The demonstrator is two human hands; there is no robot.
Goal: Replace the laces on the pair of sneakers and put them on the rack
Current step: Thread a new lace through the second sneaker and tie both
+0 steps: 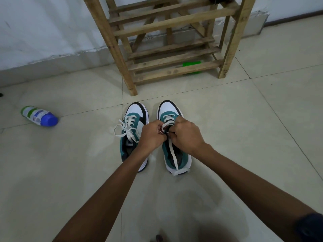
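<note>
Two teal, white and black sneakers stand side by side on the tiled floor, toes toward the wooden rack [174, 49]. The left sneaker [135, 119] has its white lace tied in a bow. Over the tongue of the right sneaker [170, 109], my left hand [151, 135] and my right hand [185, 135] meet, both pinching its white lace [173, 154]. One loose end of that lace trails back over the heel onto the floor.
A bottle with a blue cap [39, 116] lies on its side on the floor at the left. A green object [191, 64] lies under the rack's lowest slats. A white wall runs behind the rack. Dark footwear shows on the rack's top right.
</note>
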